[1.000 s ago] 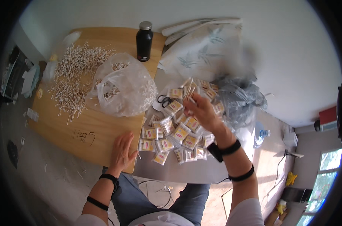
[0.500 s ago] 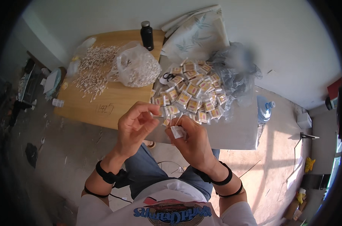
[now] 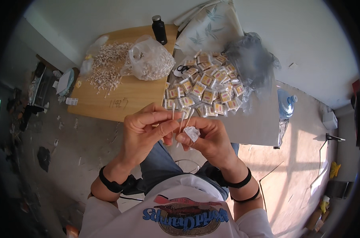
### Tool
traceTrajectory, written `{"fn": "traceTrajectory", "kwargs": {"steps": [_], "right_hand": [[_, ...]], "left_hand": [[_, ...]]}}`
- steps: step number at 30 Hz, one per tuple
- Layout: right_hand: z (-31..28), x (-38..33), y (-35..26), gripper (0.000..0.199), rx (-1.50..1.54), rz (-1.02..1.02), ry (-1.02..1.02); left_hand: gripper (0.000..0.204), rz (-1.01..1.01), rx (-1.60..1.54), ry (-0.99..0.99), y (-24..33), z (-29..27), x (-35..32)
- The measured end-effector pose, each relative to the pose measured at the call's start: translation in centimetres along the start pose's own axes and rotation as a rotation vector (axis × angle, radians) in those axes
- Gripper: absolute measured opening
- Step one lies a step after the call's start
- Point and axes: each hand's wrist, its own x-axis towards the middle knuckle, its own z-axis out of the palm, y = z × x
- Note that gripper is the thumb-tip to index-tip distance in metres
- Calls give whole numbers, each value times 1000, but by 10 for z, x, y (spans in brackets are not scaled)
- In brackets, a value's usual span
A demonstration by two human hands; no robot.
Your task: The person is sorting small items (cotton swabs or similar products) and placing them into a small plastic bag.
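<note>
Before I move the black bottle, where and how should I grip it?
Probably grip the black bottle around its middle, from the near right: it stands upright with a slim, straight body, and the bag sits close on its near left.

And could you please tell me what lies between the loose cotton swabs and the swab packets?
The head view shows a translucent plastic bag of cotton swabs.

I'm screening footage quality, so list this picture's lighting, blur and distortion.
Head view: sunlight and shadow bands cross the floor at right; head view: a hazy smear partly veils the grey plastic bag; head view: the held cotton swabs look fairly clear; head view: fisheye distortion grows toward the black rim.
</note>
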Motion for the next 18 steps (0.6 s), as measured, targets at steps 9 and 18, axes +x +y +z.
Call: {"fn": "traceTrajectory", "kwargs": {"steps": [9,18], "right_hand": [[2,-1,-9,32,57,33,100],[-1,-11,4,27,147,66,192]], "left_hand": [[17,-171,-233,-26,-4,-2,-4],[15,-239,-333,111,-6,-5,-8]]}}
